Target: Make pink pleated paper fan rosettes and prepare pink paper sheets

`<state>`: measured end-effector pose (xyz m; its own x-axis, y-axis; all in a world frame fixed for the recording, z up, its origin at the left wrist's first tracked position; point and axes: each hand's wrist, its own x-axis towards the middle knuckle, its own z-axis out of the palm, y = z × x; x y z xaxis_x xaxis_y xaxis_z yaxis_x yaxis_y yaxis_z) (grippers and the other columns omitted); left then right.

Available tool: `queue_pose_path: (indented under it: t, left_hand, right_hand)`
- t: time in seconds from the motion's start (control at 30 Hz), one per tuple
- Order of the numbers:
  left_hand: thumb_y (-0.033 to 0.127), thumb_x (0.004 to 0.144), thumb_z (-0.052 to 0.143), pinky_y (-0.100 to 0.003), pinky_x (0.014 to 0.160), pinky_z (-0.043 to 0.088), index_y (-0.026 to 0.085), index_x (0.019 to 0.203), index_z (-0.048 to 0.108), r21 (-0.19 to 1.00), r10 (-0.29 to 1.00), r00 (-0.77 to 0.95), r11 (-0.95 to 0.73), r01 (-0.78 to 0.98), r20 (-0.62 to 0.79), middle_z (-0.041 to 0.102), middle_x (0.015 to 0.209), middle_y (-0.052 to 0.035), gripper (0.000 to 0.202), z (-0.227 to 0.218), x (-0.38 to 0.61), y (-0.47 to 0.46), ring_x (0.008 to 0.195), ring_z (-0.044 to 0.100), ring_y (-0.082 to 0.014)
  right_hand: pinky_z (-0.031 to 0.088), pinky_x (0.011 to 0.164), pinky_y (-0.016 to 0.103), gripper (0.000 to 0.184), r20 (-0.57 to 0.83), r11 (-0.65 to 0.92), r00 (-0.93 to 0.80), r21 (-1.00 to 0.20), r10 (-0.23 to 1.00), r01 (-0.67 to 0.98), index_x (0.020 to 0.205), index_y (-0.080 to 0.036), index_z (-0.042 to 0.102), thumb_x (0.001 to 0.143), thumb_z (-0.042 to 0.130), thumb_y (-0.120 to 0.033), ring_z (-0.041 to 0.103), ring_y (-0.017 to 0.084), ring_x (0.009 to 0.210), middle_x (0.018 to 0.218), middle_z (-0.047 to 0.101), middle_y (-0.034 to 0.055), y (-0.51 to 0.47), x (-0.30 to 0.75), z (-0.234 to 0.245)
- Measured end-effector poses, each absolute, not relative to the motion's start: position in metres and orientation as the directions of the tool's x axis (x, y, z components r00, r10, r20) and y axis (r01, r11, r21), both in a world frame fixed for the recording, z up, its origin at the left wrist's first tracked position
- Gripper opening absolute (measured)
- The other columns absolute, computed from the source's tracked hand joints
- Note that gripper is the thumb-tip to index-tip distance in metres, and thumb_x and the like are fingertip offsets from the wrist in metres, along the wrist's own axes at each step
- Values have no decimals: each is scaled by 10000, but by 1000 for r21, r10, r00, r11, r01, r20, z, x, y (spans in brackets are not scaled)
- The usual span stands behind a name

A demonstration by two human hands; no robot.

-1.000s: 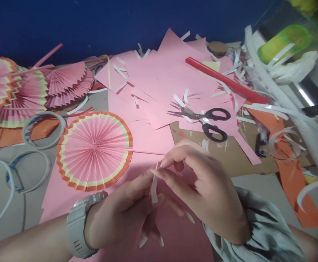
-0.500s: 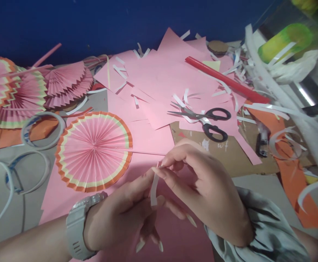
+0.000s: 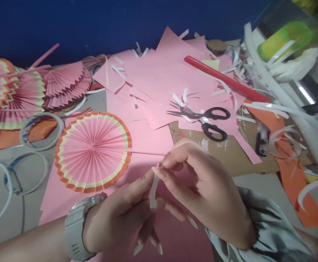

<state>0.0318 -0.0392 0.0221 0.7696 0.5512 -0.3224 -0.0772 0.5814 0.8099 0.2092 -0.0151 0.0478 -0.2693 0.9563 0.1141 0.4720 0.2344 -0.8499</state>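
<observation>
Low in the middle, my left hand and my right hand meet over pink paper. Between them hangs a short white strip with a bit of pink at its top. My right thumb and index finger pinch the strip's upper end. The left thumb presses near its lower end, while the other left fingers spread out below. A round pleated paper fan with cream and orange borders lies just left of my hands. A thin pink stick runs from its centre toward my right hand.
Black-handled scissors lie open beyond my right hand, on pink sheets with white scraps. A red stick lies behind them. Further pleated fans and tape rings are at left. Cardboard and orange paper lie at right.
Both hands stay almost in place. The white strip's lower end has shifted very slightly down and left.
</observation>
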Motion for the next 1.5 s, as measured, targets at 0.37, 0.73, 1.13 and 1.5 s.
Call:
queue_pose_path:
  t: [0.37, 0.73, 1.13, 1.5]
  left_hand:
    - [175, 946, 330, -305, 636, 582, 324, 1386, 222, 809, 547, 762, 586, -52, -347, 401, 556, 87, 477, 25, 32, -40, 417, 404, -15]
    - [139, 945, 314, -295, 658, 578, 424, 1373, 198, 804, 541, 780, 588, -82, -316, 603, 837, 11, 527, 22, 30, -39, 446, 419, 7]
    - [380, 928, 381, -181, 491, 516, 142, 963, 596, 775, 552, 664, 628, 67, -505, 585, 616, 3, 323, 26, 37, -38, 429, 501, -38]
    - [452, 929, 307, -188, 464, 432, 128, 763, 617, 790, 560, 665, 609, 74, -494, 531, 534, -3, 479, 25, 38, -39, 418, 472, -58]
  right_hand:
    - [488, 524, 255, 142, 39, 106, -187, -926, 982, 363, 802, -243, 429, 834, 561, -283, 614, 147, 658, 699, 541, -3, -22, 206, 44]
    - [464, 673, 264, 152, 60, 170, -261, -891, 963, 422, 990, -246, 493, 846, 540, -227, 551, 123, 751, 843, 550, 3, -18, 209, 47]
    - [366, 521, 234, 197, -85, -1, -197, -921, 977, 390, 708, -217, 451, 894, 459, -282, 438, 96, 581, 645, 447, -35, -1, 217, 47]
    - [362, 605, 252, 283, -218, -50, -328, -891, 919, 451, 673, -200, 422, 909, 422, -356, 462, 99, 624, 652, 463, -40, -2, 214, 38]
